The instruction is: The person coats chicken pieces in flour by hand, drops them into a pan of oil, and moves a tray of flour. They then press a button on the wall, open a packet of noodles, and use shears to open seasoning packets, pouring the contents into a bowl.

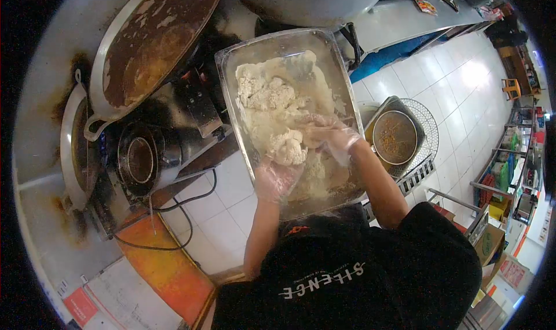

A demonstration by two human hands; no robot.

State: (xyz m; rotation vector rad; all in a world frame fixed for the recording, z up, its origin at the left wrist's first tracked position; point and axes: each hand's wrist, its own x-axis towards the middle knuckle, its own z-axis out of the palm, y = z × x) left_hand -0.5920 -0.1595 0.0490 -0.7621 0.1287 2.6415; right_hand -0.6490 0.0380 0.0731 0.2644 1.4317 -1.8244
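A large metal tray (223, 86) of pale flour (315, 176) lies in front of me. My left hand (279, 178), in a clear plastic glove, cups a flour-coated piece of food (288, 147) from below. The coating hides what kind of food it is. My right hand (331, 136), also gloved, is just right of that piece, low over the flour. Its fingers stretch leftward, somewhat blurred and dusted with flour. More coated pieces (263, 89) lie together in the far left part of the tray.
A wide pan of dark oil (156, 46) sits on the stove at upper left, a second pan (72, 139) beside it. A big lidded pot (307, 2) stands beyond the tray. To the right are a strainer (395, 137) and a wire basket (427, 121). A hose (188, 197) hangs at left.
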